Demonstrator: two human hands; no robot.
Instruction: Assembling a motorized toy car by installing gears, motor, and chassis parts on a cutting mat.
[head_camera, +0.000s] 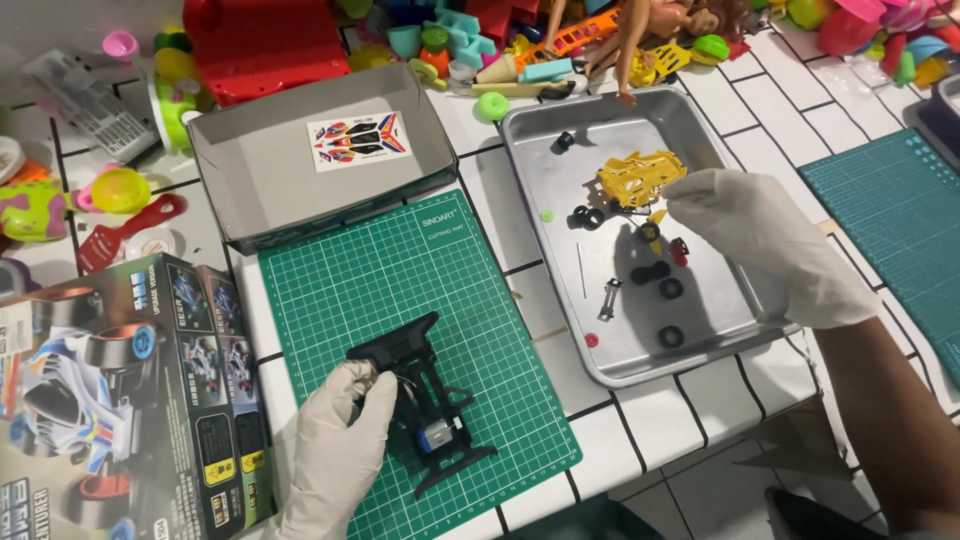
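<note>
While gripping the black toy car frame on the green cutting mat, left hand, gloved in white, fingers curled shut around the frame's near-left edge. Frame flat on the mat, toward its near end, a small silver-blue motor seated in it. Right hand, also gloved, reaching into the metal tray just right of the mat, fingertips pinched on the yellow plastic part near the tray's far side. Scattered on the tray floor near that part: several small black wheels, a thin grey bracket and a small red piece. Just beyond the mat, touching its far edge, an open grey cardboard box with a sticker sheet lying inside. Left of the mat, beside the left hand, a printed toy car package. Beyond the box and the tray, a heap of colourful plastic toys, with a red plastic bin among them. Right of the tray, well apart from the first mat, a second green mat. All on a white tiled table.
</note>
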